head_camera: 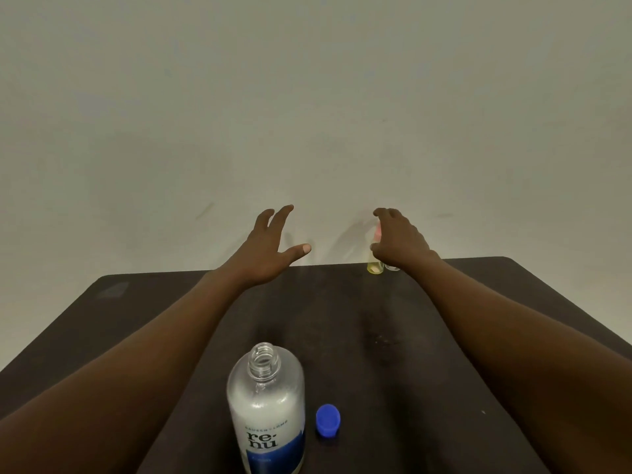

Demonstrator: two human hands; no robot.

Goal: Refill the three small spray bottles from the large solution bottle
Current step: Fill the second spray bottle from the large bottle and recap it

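Note:
The large solution bottle (pixel 266 405) stands upright and uncapped at the near middle of the dark table (pixel 154 319). Its blue cap (pixel 328 421) lies just to its right. At the far edge stand small spray bottles: a yellowish one (pixel 375 266) and a clear one (pixel 391 267) beside it, both largely hidden behind my right hand (pixel 400 239). That hand curls around them, with something pink at its fingers; whether it grips is unclear. My left hand (pixel 270 249) hovers with fingers spread over the far edge, holding nothing.
A plain pale wall rises right behind the table's far edge. A faint rectangular mark (pixel 113 289) shows at the far left corner of the tabletop.

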